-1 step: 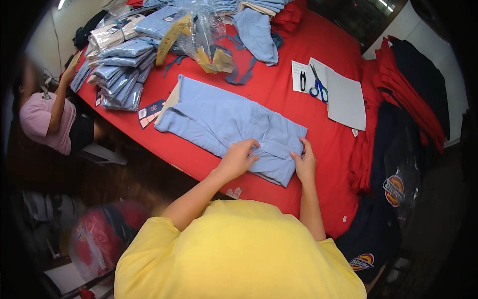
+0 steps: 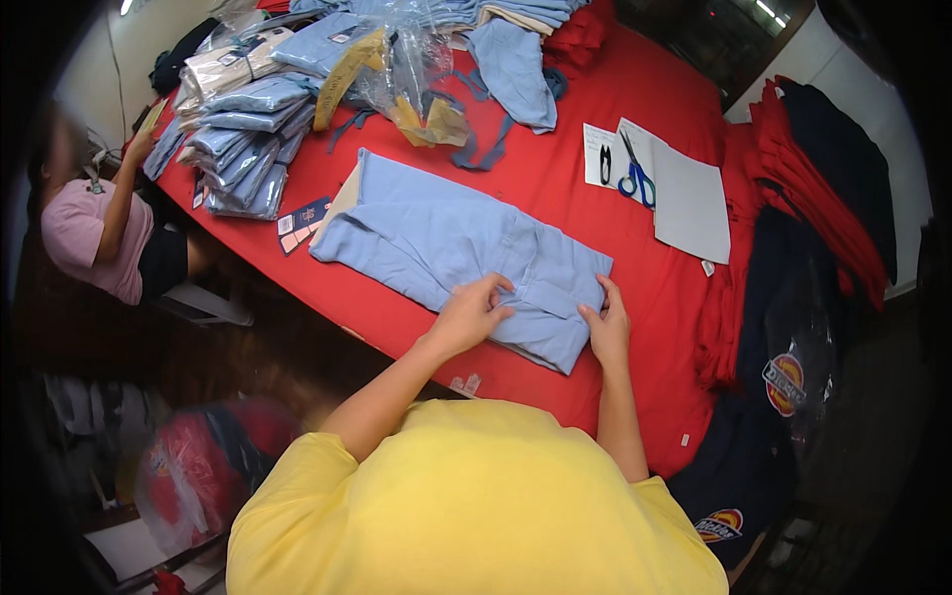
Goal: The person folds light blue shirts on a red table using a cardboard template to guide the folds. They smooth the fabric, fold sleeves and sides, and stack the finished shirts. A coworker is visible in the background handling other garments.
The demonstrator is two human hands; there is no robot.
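A folded light-blue cloth garment (image 2: 426, 238) lies flat in front of me, with a cream strip showing at its left end. My left hand (image 2: 474, 315) rests on its near side, fingers bent and thumb apart, touching the raised layer of cloth. At the garment's right end is my right hand (image 2: 608, 322), thumb and forefinger spread along the edge and touching it. Neither hand visibly grips the cloth. Beside the garment's left end lie dark and pink printed tags (image 2: 302, 223).
Bagged blue garments (image 2: 243, 164) are stacked on the red-covered table (image 2: 654, 337) at far left, beside clear plastic (image 2: 402, 74) and a yellow tape measure (image 2: 342, 79). Blue-handled scissors (image 2: 636, 177) and black snips (image 2: 605, 164) lie on papers. A person (image 2: 94, 233) sits at left.
The whole view has shifted very slightly. My hands and the garment keep the same places relative to each other.
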